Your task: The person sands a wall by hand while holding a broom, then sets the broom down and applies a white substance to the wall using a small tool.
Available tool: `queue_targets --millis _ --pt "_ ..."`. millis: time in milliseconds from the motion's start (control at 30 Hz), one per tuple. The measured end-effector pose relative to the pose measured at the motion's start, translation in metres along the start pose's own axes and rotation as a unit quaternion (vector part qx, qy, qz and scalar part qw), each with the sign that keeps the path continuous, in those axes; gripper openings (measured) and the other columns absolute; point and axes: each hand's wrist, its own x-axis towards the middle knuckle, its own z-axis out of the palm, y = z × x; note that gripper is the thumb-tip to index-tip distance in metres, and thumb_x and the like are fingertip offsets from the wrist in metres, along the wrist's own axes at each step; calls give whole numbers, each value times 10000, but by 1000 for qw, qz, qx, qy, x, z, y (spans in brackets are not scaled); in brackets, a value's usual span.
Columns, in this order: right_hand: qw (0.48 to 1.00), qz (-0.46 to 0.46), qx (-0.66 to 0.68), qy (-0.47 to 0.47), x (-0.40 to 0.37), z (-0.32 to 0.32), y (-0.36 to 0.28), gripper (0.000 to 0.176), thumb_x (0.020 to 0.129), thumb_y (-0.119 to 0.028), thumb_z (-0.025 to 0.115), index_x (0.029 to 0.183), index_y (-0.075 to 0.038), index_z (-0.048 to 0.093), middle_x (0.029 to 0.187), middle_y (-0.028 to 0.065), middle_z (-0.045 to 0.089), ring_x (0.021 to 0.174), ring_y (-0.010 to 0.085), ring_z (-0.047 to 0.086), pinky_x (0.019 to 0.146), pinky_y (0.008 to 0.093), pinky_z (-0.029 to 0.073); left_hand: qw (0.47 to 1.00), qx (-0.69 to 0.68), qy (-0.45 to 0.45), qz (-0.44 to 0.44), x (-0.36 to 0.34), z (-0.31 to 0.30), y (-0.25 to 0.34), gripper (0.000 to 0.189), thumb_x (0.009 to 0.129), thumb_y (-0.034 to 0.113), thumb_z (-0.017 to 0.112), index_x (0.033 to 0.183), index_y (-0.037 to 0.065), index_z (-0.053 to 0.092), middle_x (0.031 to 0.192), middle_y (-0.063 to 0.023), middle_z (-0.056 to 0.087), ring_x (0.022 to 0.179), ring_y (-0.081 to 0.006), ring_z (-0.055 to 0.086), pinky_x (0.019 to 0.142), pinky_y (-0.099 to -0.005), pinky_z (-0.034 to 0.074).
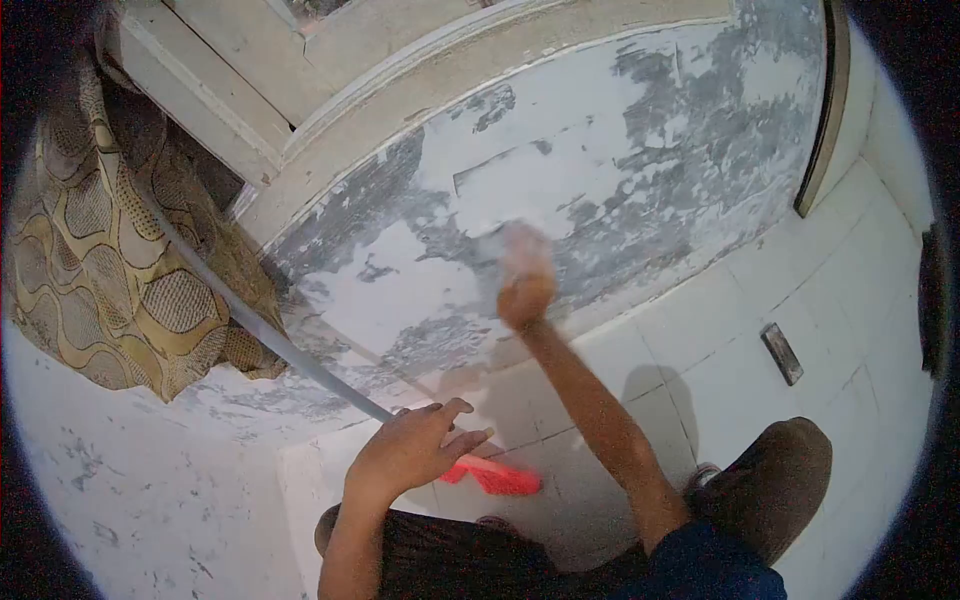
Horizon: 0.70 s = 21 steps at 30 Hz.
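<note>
My right hand (pixel 526 280) is at the patchy white and grey wall (pixel 390 285), its fingers smeared by motion against the surface. Whatever it may hold is too blurred to make out. Nearer to me, my left hand (pixel 420 440) hovers palm down with its fingers apart, in front of a long grey pole (pixel 290 350). The pole slants from the upper left down to this hand. Just beyond the left fingers lies a red brush head (pixel 500 475) on the floor.
A patterned curtain (pixel 120 270) hangs at the left. A small dark block (pixel 781 354) lies on the white tiled floor (pixel 720 320) at the right. My bent knees frame the bottom, and a dark frame edge (pixel 822 130) stands at the upper right.
</note>
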Motion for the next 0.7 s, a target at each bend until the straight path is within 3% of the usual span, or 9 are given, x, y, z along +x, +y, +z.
queue_targets --millis 167,233,267,333,400,467,533,633,700 --pt "965 134 88 209 57 13 -14 124 982 -103 641 1018 -55 749 1325 255 694 1332 388 622 1134 537 449 999 -23 -27 -14 -5 -3 3 523 1019 445 652 1371 65 588 1201 -240 726 1051 -409 730 948 -499 565" --pt "994 85 47 43 33 28 -29 151 1007 -70 609 1085 -31 732 1375 265 665 1357 379 604 1142 532 440 999 -21 -7 26 3 4 -2 526 1016 447 656 1368 63 589 1193 -238 727 1041 -411 731 936 -496 570" --pt "994 83 48 43 23 25 -32 151 1007 -70 609 1085 -31 732 1375 265 665 1357 379 604 1142 532 440 999 -21 -4 26 7 7 -4 526 1016 447 656 1368 63 589 1193 -238 727 1041 -411 731 936 -496 570" --pt "981 -14 -33 -192 8 15 -31 191 1024 -44 577 1165 -10 702 1414 270 637 1364 372 598 1133 529 451 999 -2 9 32 13 12 -7 521 1013 444 659 1359 60 592 1177 -235 729 1039 -411 730 921 -493 573" --pt "999 -7 33 15 0 17 2 261 1008 -67 546 1242 6 636 1458 265 604 1403 445 533 1156 526 430 999 2 17 28 7 7 -6 522 1013 447 659 1360 63 592 1175 -237 728 1040 -411 730 920 -494 573" --pt "976 153 58 140 35 1 23 221 1028 -59 545 1213 -12 657 1470 263 598 1409 429 535 1164 517 425 999 4 23 23 -3 0 0 524 1013 451 659 1361 65 591 1172 -238 727 1041 -411 730 919 -495 573" --pt "944 189 94 254 94 -5 12 188 1046 -57 531 1156 -16 678 1482 243 596 1418 398 536 1187 508 403 1000 -10 -14 -11 -11 -9 8 527 1011 453 659 1366 70 589 1170 -241 726 1050 -412 728 920 -496 572" --pt "958 160 147 190 138 16 -25 208 1002 -41 544 1144 -13 694 1478 217 607 1400 386 555 1175 502 418 1000 -2 -11 7 -10 -3 4 525 1012 453 656 1362 68 588 1161 -242 726 1062 -417 722 923 -498 569" --pt "994 -8 42 96 120 36 -41 331 928 -15 556 1226 -31 699 1469 191 619 1383 382 570 1166 501 428 1000 2 -3 22 -1 8 -6 526 1013 454 653 1360 65 586 1155 -242 727 1065 -418 720 922 -499 568"
